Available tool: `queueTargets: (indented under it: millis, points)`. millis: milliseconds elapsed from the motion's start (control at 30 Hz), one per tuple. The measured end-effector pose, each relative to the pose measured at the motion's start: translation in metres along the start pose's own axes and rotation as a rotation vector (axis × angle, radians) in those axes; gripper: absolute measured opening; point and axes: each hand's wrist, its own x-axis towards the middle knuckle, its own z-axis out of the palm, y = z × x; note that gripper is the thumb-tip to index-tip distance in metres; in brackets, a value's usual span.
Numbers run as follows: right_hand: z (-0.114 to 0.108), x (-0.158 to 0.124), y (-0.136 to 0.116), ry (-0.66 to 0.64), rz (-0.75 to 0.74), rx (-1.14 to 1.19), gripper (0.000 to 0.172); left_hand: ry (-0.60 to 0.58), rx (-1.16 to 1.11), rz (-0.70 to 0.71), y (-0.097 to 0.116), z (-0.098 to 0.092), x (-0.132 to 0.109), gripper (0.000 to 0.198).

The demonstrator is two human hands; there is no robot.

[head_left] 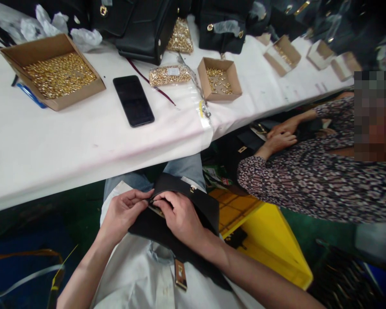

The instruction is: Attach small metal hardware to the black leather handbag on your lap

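A black handbag [209, 206] lies across my lap with its flap edge turned toward the table. My left hand [124, 210] pinches the bag's edge between thumb and fingers. Right beside it, my right hand [180, 216] has its fingers closed at the bag's opening, close to a light strip that looks like a zip. Whether a small part sits between the fingertips is hidden. A gold clasp [193, 189] shows on the bag's far side. A gold-and-dark metal plate [180, 274] hangs at the near side, by clear plastic wrap.
On the white table [93, 141] are a cardboard box [83, 96] of gold fittings, a smaller box [236, 88], a phone [133, 101] and a bag of fittings [170, 75]. Black handbags [141, 30] stand behind. A yellow crate [283, 240] and a co-worker's hands [279, 137] are to my right.
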Motion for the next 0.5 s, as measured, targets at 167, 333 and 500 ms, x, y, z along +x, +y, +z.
queueTargets:
  millis: [167,333,500]
  points:
    - [0.001,0.003,0.003,0.05,0.077,0.124,0.014,-0.016,0.029,0.014,0.008,0.001,-0.001,0.035]
    - [-0.005,0.011,-0.006,0.015,0.169,0.245,0.016,-0.011,0.076,0.054,0.011,0.0,-0.004,0.031]
    - [-0.002,0.014,-0.006,-0.05,0.222,0.287,0.016,0.021,0.084,0.049,0.007,-0.002,-0.009,0.03]
